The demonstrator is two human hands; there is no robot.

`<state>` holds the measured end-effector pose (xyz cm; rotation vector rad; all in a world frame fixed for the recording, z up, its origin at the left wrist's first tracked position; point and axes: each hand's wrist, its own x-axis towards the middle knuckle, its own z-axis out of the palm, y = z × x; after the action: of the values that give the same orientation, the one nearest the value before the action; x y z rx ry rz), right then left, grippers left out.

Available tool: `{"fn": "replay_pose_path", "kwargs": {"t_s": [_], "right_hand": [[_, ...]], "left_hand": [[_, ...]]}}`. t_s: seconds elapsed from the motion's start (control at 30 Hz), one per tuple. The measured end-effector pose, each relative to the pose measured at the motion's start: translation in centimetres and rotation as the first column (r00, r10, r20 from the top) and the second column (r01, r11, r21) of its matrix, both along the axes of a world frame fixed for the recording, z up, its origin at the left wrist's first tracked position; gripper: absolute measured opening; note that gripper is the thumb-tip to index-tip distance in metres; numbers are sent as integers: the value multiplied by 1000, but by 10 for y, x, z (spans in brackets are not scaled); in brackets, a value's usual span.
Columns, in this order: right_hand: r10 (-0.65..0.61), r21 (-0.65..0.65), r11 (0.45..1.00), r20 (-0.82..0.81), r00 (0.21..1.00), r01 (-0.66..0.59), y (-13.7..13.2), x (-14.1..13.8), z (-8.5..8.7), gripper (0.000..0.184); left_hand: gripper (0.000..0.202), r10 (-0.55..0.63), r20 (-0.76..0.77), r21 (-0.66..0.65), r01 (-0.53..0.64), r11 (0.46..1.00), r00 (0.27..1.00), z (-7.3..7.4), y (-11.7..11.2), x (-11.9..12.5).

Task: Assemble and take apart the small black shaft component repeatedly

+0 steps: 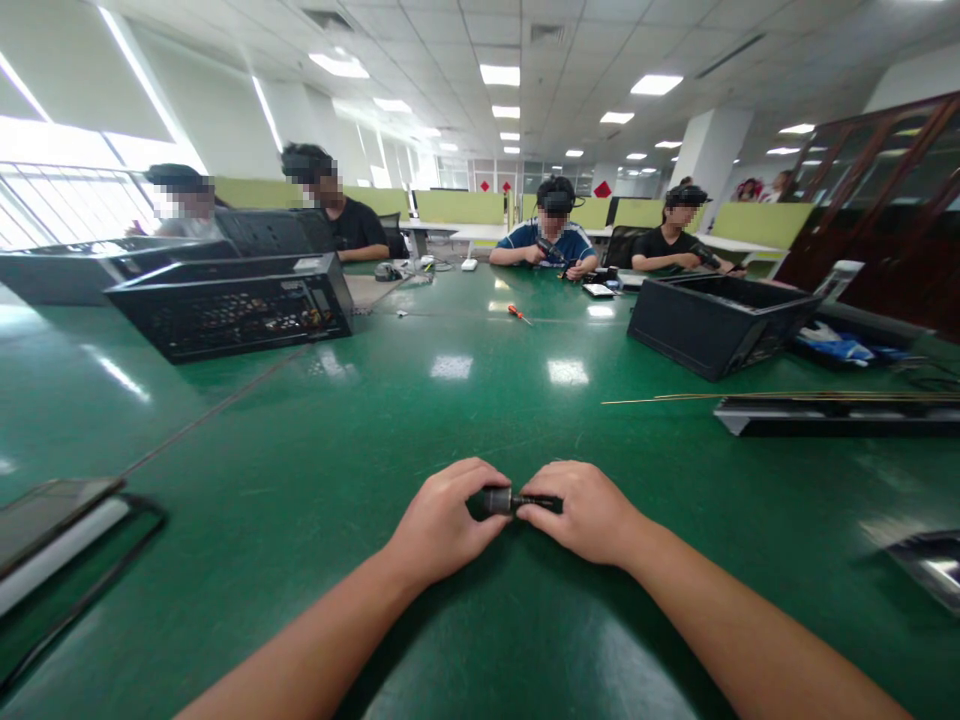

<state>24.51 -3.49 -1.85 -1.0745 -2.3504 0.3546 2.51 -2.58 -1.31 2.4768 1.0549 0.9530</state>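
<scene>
Low over the green table, my left hand [448,520] is closed around a short dark cylinder [498,500] with a greyish metal-looking end. Facing it, my right hand [589,508] pinches a slim black rod-like piece [546,503] between thumb and fingers. The two pieces lie in line and meet between my fingertips. Whether they are joined, I cannot tell. Parts of both are covered by my fingers, and their exact kind does not show.
A glossy green table [360,440] spreads ahead. Black computer cases stand at left [232,305] and right [712,325]. An orange-handled screwdriver [517,313] lies farther off. A black metal rail [832,415] is at right, a framed panel [60,530] at left. Several people sit opposite.
</scene>
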Motion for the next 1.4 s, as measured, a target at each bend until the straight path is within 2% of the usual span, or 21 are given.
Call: {"fn": "replay_pose_path", "kwargs": {"t_s": [1.4], "right_hand": [[-12, -4, 1000, -22, 1000, 12, 1, 5, 3, 15]], "left_hand": [[22, 15, 27, 0, -15, 1000, 1000, 3, 0, -3]]}}
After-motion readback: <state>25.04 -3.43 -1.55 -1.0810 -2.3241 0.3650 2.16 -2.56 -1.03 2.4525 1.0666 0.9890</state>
